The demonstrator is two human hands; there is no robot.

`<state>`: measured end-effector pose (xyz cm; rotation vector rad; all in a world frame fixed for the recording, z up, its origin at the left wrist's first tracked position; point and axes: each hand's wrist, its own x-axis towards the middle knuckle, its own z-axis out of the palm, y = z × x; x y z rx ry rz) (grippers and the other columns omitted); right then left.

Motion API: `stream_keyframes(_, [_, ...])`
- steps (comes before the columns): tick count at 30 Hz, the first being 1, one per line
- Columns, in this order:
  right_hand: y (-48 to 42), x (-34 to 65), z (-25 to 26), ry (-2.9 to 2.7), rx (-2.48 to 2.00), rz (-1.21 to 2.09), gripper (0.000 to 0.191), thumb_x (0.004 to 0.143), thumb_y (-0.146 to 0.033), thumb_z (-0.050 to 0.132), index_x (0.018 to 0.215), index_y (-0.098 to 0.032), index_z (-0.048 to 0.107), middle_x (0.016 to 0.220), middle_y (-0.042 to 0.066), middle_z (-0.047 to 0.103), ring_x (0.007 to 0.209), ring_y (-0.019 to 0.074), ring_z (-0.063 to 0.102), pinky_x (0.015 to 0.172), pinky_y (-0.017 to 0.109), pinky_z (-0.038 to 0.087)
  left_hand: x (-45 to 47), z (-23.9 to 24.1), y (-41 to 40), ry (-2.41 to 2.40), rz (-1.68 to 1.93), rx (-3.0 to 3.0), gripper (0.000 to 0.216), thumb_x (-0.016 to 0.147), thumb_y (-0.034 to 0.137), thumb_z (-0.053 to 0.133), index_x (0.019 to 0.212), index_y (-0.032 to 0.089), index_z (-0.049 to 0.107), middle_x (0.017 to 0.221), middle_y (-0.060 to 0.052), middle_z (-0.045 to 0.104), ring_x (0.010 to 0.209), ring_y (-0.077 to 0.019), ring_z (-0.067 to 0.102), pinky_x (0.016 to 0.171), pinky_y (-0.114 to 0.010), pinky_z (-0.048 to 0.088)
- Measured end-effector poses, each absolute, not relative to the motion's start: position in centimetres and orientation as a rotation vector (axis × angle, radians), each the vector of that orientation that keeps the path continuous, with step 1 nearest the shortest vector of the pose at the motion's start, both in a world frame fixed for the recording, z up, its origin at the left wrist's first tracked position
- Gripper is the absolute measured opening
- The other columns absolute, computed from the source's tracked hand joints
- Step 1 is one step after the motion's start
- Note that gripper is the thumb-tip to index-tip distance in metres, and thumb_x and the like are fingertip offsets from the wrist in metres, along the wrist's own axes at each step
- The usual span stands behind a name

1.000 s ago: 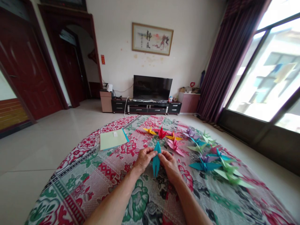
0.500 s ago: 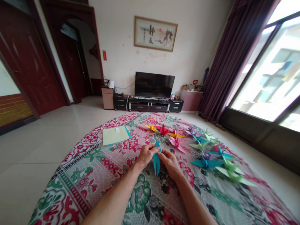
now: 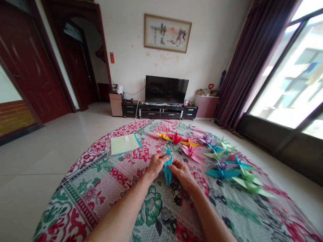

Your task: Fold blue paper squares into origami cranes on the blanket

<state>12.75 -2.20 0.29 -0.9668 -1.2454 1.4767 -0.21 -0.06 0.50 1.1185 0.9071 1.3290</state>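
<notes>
A narrow, half-folded teal paper piece (image 3: 168, 169) stands upright between my two hands above a flowered cloth (image 3: 101, 188). My left hand (image 3: 156, 164) pinches its upper left edge. My right hand (image 3: 182, 172) grips its right side, fingers closed on the fold. Just beyond my hands lie several finished paper cranes: a yellow crane (image 3: 163, 135), a red crane (image 3: 176, 138), a pink crane (image 3: 190, 152), and to the right a teal crane (image 3: 222, 173) and a green crane (image 3: 249, 186).
A stack of square paper sheets (image 3: 124, 144), pale green on top, lies on the cloth to the far left. Tiled floor (image 3: 37, 161) surrounds the cloth. A television (image 3: 166, 89) on a low cabinet stands at the far wall; a big window (image 3: 290, 87) is on the right.
My hands have drawn closer together on the teal paper and the fold looks narrower. The view has shifted slightly.
</notes>
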Motion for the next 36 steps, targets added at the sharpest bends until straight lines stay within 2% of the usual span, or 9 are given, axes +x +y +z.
stream_keyframes(8, [-2.43, 12.75, 0.37, -1.165, -0.891, 1.548, 0.032, 0.063, -0.041, 0.069, 0.083, -0.019, 0.058, 0.064, -0.002, 0.06, 0.049, 0.0093, 0.049, 0.048, 0.021, 0.038, -0.24, 0.74, -0.11, 0.794, 1.164, 1.044, 0.028, 0.061, 0.038, 0.069, 0.076, 0.014, 0.067, 0.051, 0.004, 0.054, 0.043, -0.0073, 0.042, 0.045, -0.021, 0.032])
stream_keyframes(13, [-2.26, 12.82, 0.05, -1.118, -0.894, 1.519, 0.033, 0.064, -0.039, 0.069, 0.088, -0.019, 0.058, 0.064, -0.002, 0.061, 0.048, 0.0093, 0.049, 0.046, 0.021, 0.038, -0.5, 0.85, -0.29, 0.803, 1.131, 1.117, 0.03, 0.059, 0.036, 0.071, 0.079, 0.013, 0.069, 0.057, 0.001, 0.059, 0.048, -0.0086, 0.047, 0.05, -0.022, 0.036])
stream_keyframes(19, [-2.38, 12.83, 0.14, -1.036, -0.784, 1.625, 0.027, 0.064, -0.031, 0.07, 0.086, -0.019, 0.059, 0.071, -0.001, 0.064, 0.055, 0.0097, 0.055, 0.053, 0.021, 0.043, -0.61, 0.6, -0.04, 0.742, 1.079, 1.0, 0.033, 0.057, 0.033, 0.073, 0.082, 0.011, 0.069, 0.058, -0.001, 0.062, 0.047, -0.0097, 0.05, 0.051, -0.023, 0.039])
stream_keyframes(22, [-2.49, 12.88, 0.19, -1.048, -0.748, 1.661, 0.032, 0.063, -0.03, 0.073, 0.09, -0.02, 0.059, 0.076, 0.0, 0.065, 0.06, 0.0116, 0.058, 0.058, 0.023, 0.045, -0.63, 0.44, 0.08, 0.723, 1.098, 0.971, 0.036, 0.056, 0.032, 0.074, 0.084, 0.011, 0.068, 0.059, -0.002, 0.063, 0.048, -0.012, 0.053, 0.052, -0.025, 0.042])
stream_keyframes(25, [-2.53, 12.83, 0.32, -1.098, -0.763, 1.639, 0.037, 0.061, -0.03, 0.074, 0.093, -0.02, 0.059, 0.081, 0.0, 0.066, 0.065, 0.0135, 0.06, 0.061, 0.025, 0.046, -0.62, 0.35, 0.04, 0.74, 1.126, 0.972, 0.035, 0.056, 0.032, 0.074, 0.084, 0.011, 0.068, 0.059, -0.002, 0.064, 0.048, -0.0118, 0.053, 0.051, -0.024, 0.042])
stream_keyframes(29, [-2.47, 12.72, 0.54, -1.147, -0.792, 1.57, 0.037, 0.06, -0.03, 0.075, 0.091, -0.02, 0.058, 0.08, -0.001, 0.066, 0.063, 0.0121, 0.059, 0.056, 0.022, 0.044, -0.54, 0.38, 0.02, 0.751, 1.133, 0.961, 0.031, 0.057, 0.031, 0.073, 0.08, 0.011, 0.068, 0.058, -0.002, 0.064, 0.047, -0.0104, 0.052, 0.048, -0.022, 0.04])
stream_keyframes(36, [-2.4, 12.52, 0.47, -1.205, -0.833, 1.528, 0.042, 0.056, -0.036, 0.077, 0.09, -0.019, 0.057, 0.079, 0.0, 0.066, 0.066, 0.0143, 0.06, 0.059, 0.024, 0.046, -0.72, 0.65, 0.21, 0.776, 1.229, 0.929, 0.031, 0.056, 0.033, 0.074, 0.078, 0.012, 0.068, 0.064, -0.003, 0.065, 0.051, -0.0111, 0.054, 0.053, -0.023, 0.042])
